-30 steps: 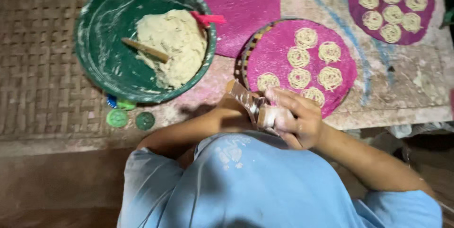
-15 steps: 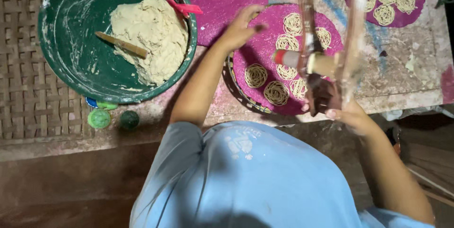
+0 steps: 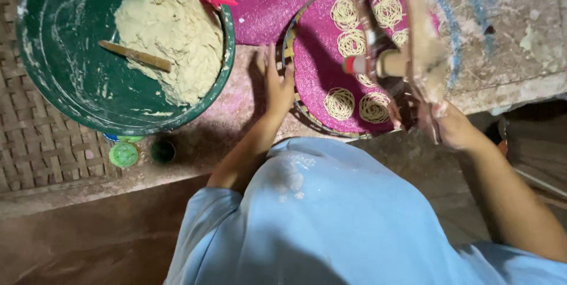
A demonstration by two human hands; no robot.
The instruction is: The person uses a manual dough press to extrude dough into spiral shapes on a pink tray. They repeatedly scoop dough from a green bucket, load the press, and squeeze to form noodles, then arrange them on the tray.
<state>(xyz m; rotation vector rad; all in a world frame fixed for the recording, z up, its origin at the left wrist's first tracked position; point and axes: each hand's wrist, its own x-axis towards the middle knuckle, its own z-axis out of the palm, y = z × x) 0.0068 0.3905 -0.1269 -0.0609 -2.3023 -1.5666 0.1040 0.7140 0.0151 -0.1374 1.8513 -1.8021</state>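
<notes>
The right hand (image 3: 452,125) has its fingers closed around the lower end of a long-handled wooden noodle press (image 3: 393,60), blurred and held tilted over the round magenta woven mat (image 3: 316,69). The left hand (image 3: 277,84) lies flat, fingers spread, against that mat's near-left rim, gripping nothing. To do this step well, I judge the flat hand should keep the mat from sliding while the press hangs over a bare patch, clear of the coils. Six pale coiled noodle nests (image 3: 339,103) lie on the mat, loosely wound and apart from one another. To the left on the worktop (image 3: 502,54) stands a big green bowl (image 3: 59,84) of cream dough (image 3: 171,37) holding a wooden stick (image 3: 134,56).
</notes>
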